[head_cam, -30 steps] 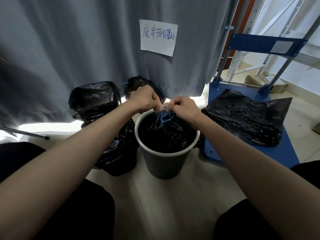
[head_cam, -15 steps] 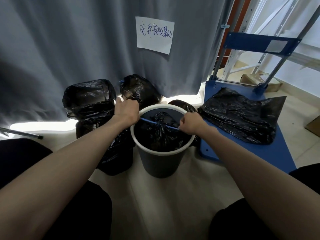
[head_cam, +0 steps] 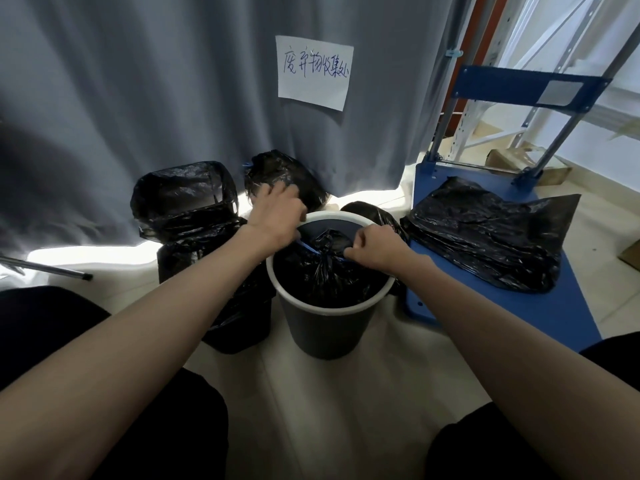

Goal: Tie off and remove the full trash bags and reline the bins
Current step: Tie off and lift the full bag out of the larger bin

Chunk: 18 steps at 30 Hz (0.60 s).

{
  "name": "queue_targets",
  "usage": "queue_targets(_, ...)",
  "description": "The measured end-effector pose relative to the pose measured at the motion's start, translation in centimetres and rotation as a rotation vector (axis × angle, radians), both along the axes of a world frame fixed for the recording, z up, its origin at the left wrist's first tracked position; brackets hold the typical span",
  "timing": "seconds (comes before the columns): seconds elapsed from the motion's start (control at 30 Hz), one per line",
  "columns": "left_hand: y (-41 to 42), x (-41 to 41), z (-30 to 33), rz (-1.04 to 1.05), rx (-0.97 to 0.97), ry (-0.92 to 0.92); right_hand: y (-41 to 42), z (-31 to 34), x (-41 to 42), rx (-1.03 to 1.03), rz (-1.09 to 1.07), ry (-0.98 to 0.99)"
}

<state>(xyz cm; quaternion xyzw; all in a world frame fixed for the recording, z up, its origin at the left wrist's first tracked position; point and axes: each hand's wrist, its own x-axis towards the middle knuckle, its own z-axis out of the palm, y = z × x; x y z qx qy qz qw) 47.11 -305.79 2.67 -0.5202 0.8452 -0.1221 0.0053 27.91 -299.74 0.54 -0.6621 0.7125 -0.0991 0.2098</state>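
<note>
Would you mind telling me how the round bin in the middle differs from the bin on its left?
The round bin has a bare white rim; the left bin has its liner folded over the edge. The round bin's bag is gathered shut, both hands on its blue drawstring; the left bin's liner gapes open, untouched. Both hold black bags.

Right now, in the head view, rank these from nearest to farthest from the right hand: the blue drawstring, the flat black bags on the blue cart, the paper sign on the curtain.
1. Blue drawstring: pinched in the right hand, over the bin.
2. Flat black bags: just to the hand's right, on the blue cart.
3. Paper sign: high on the curtain, beyond the bin.
</note>
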Motion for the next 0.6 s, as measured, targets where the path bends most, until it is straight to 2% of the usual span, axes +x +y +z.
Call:
queue_targets(0.1, 1.0, -1.1, -0.5, -0.141, 0.071, -0.043, 0.2, -0.4, 1.2, 0.020, 0.094, 0.016)
queue_targets(0.3, 2.2, -1.4, -2.0, -0.181, -0.026, -0.163, 0.2, -0.8, 1.4, -0.057, 0.103, 0.022)
queue_targets(0.6, 2.2, -1.5, -2.8, -0.154, 0.006, -0.198, -0.1, -1.2, 0.6, 0.031, 0.038, -0.265)
